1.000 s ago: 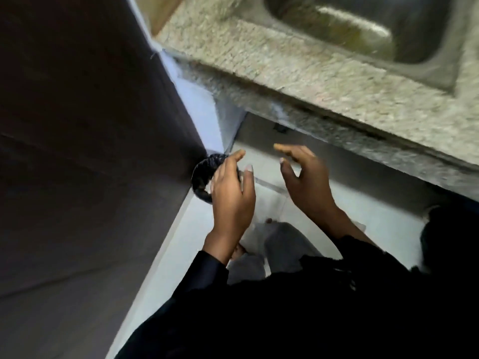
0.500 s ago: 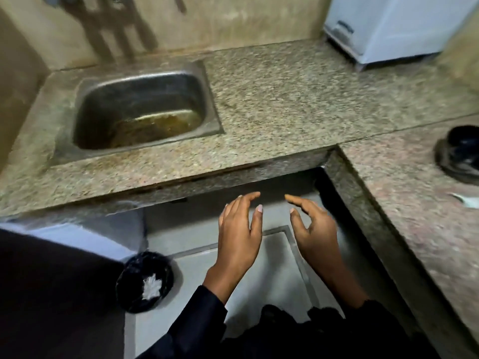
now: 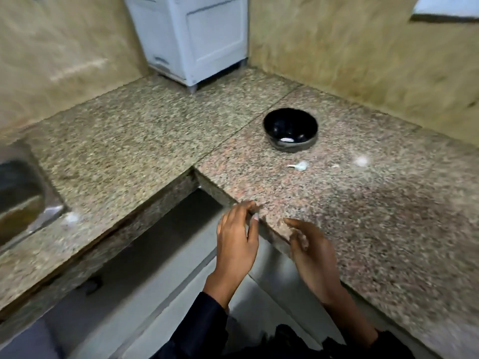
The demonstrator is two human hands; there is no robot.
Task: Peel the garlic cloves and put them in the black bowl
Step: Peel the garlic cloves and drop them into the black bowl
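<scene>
Since the earlier frame, both hands have risen to the speckled granite tabletop (image 3: pixel 363 216) edge: left hand (image 3: pixel 237 244) and right hand (image 3: pixel 312 257) are released, grasping nothing. Round glossy black bowl (image 3: pixel 290 130) at 12 o'clock contains one pale piece; an unpeeled garlic clove (image 3: pixel 300 165) lies just beside it at 6 o'clock.

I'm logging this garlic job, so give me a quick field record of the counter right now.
black bowl: upright on granite counter, something white inside
garlic clove: loose on counter, just in front of bowl
left hand: at counter edge, holding nothing
right hand: over counter edge, holding nothing
sink: far left
white cabinet: in back corner
</scene>
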